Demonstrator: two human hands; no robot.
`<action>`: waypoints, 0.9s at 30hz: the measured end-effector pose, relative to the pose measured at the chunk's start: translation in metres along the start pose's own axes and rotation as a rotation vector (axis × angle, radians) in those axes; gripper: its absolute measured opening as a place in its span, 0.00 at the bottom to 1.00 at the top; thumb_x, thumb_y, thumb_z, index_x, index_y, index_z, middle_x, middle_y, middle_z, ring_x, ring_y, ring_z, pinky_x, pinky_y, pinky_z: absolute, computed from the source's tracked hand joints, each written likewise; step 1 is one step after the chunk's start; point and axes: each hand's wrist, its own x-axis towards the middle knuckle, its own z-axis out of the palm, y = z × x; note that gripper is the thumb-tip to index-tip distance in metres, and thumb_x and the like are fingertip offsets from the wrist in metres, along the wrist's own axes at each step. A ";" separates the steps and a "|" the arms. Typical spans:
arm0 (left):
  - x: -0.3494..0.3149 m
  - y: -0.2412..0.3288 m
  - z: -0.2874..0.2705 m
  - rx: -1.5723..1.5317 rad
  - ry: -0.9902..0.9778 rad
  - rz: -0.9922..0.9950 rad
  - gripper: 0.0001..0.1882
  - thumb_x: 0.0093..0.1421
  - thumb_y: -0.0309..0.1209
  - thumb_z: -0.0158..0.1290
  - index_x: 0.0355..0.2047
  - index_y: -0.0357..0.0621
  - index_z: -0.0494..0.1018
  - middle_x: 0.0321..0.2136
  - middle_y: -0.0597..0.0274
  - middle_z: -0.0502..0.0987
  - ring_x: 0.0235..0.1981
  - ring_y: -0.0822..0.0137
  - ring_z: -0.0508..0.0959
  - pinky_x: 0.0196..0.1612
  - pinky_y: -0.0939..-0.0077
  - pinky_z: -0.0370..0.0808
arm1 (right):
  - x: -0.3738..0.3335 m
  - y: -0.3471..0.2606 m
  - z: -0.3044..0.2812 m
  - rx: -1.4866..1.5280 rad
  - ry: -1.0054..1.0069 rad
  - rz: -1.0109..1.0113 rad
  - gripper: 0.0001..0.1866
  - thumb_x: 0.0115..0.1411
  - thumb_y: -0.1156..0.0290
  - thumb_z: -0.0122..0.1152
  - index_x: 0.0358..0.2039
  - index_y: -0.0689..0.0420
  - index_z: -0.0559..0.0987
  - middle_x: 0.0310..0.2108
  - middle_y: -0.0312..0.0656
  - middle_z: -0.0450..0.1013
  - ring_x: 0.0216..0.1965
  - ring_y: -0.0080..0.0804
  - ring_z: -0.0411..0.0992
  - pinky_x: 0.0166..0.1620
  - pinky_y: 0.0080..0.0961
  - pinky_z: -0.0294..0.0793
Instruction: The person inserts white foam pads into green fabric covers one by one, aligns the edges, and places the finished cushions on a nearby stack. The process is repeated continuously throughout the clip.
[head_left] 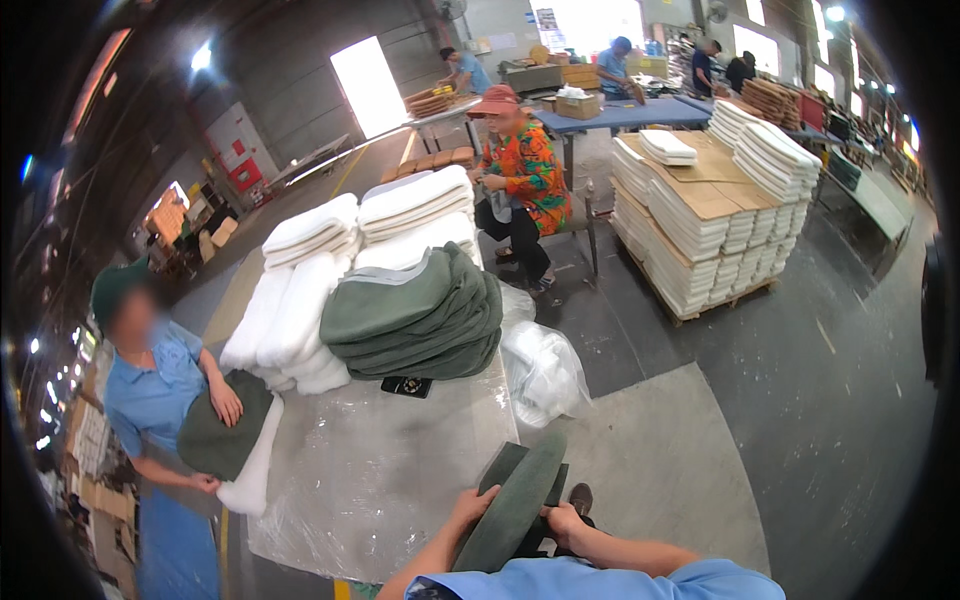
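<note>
In front of my body, over the near right corner of the table, I hold a dark green cushion cover, tilted up on its edge with loose flaps at its sides. Its left side is gripped by my left hand. My right hand is closed on the opposite edge, its fingertips partly hidden by the fabric. Beyond it, a pile of similar green cushion covers lies on the plastic-covered table. A black phone rests just in front of that pile.
Stacked white padding stands behind and left of the pile. At left, a co-worker handles a green cover and white padding. Another person sits beyond the table. A plastic bag hangs at its right edge; a loaded pallet stands farther right.
</note>
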 end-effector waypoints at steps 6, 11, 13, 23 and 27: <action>0.002 0.037 0.008 0.106 -0.086 0.187 0.31 0.68 0.55 0.52 0.46 0.36 0.83 0.43 0.36 0.83 0.47 0.41 0.83 0.52 0.52 0.77 | 0.043 0.001 -0.033 0.380 0.100 -0.018 0.15 0.76 0.67 0.50 0.57 0.59 0.77 0.53 0.46 0.79 0.51 0.47 0.79 0.54 0.53 0.80; -0.015 0.019 0.028 0.119 0.234 0.140 0.25 0.70 0.48 0.49 0.45 0.35 0.80 0.46 0.35 0.82 0.52 0.36 0.79 0.55 0.45 0.74 | 0.044 -0.008 0.002 0.294 0.016 0.089 0.21 0.75 0.67 0.42 0.62 0.59 0.75 0.61 0.50 0.75 0.58 0.50 0.75 0.64 0.49 0.73; -0.017 0.016 0.022 0.062 0.256 0.134 0.25 0.70 0.47 0.49 0.45 0.35 0.80 0.46 0.34 0.81 0.51 0.35 0.79 0.55 0.45 0.74 | 0.038 -0.010 0.009 0.246 -0.019 0.074 0.23 0.75 0.67 0.40 0.63 0.60 0.74 0.62 0.51 0.74 0.60 0.50 0.74 0.66 0.47 0.70; 0.016 0.057 0.003 -0.028 -0.223 -0.096 0.35 0.62 0.56 0.61 0.53 0.34 0.81 0.51 0.39 0.82 0.51 0.44 0.83 0.54 0.56 0.77 | 0.060 -0.025 -0.029 0.402 0.062 -0.014 0.23 0.75 0.64 0.41 0.61 0.63 0.75 0.60 0.53 0.75 0.60 0.53 0.74 0.66 0.55 0.70; 0.033 0.042 -0.005 0.187 -0.140 -0.055 0.41 0.62 0.64 0.56 0.54 0.34 0.80 0.55 0.40 0.81 0.54 0.42 0.82 0.57 0.52 0.77 | 0.050 -0.042 0.015 0.255 0.002 0.105 0.24 0.74 0.58 0.45 0.61 0.59 0.75 0.61 0.52 0.74 0.61 0.50 0.73 0.66 0.55 0.70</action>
